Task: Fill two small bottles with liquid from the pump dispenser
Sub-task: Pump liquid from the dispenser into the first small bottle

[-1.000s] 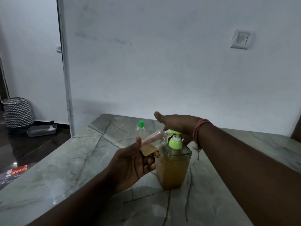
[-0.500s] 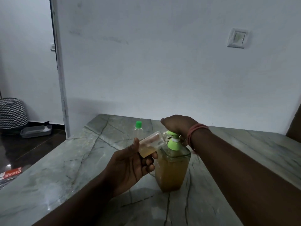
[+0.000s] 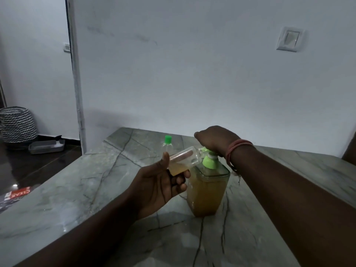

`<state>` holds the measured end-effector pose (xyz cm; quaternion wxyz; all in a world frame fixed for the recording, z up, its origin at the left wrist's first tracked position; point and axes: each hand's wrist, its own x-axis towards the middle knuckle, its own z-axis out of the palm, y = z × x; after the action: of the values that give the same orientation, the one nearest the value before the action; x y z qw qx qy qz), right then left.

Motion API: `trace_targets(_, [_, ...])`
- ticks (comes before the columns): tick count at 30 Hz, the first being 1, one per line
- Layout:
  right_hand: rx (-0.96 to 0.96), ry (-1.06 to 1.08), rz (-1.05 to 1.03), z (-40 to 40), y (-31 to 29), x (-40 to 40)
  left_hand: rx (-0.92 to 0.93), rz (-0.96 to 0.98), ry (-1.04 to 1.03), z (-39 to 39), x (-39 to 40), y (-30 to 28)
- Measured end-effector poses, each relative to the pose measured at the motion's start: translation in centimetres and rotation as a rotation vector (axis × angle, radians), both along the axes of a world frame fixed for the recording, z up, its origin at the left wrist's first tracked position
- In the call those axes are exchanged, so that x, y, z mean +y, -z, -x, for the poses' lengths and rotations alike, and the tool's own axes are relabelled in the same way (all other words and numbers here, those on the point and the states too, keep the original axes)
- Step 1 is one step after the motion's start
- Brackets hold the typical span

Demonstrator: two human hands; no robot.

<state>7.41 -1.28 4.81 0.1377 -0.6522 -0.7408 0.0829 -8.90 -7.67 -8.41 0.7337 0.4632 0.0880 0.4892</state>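
A clear square pump dispenser full of amber liquid stands on the marble table; its pump is green. My right hand lies on top of the pump head, fingers bent down over it. My left hand grips a small clear bottle, tilted with its mouth against the green spout; amber liquid sits in its lower end. A second small clear bottle with a green cap stands upright on the table behind them.
A white wall runs close behind the table, with a switch plate at upper right. Left of the table's edge the dark floor holds a zigzag-patterned basket, a grey tray and a red printed sheet.
My right hand went from fingers stretched flat over the pump to bent down on the pump head. The left hand keeps the small bottle at the spout.
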Motion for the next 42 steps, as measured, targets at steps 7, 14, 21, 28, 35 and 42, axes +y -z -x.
trace_targets(7, [0.070,0.015,-0.067,-0.1,0.1,0.5,0.007,-0.011,0.011,0.0,0.2,0.0])
trace_targets(14, [0.025,0.007,-0.001,-0.2,0.2,0.4,-0.010,0.027,0.001,0.2,0.2,0.2])
trace_targets(21, [0.013,-0.011,-0.083,-0.1,0.5,0.8,-0.013,0.016,0.018,0.1,0.3,0.2])
trace_targets(28, [-0.022,-0.018,-0.035,0.0,0.0,0.3,-0.008,0.035,-0.012,0.1,-0.1,0.0])
trace_targets(35, [0.014,-0.022,-0.048,-0.2,0.4,0.7,-0.007,0.021,0.016,0.2,0.2,0.2])
trace_targets(42, [-0.146,-0.019,-0.063,0.3,-0.3,0.7,-0.003,0.022,0.001,0.2,0.1,0.1])
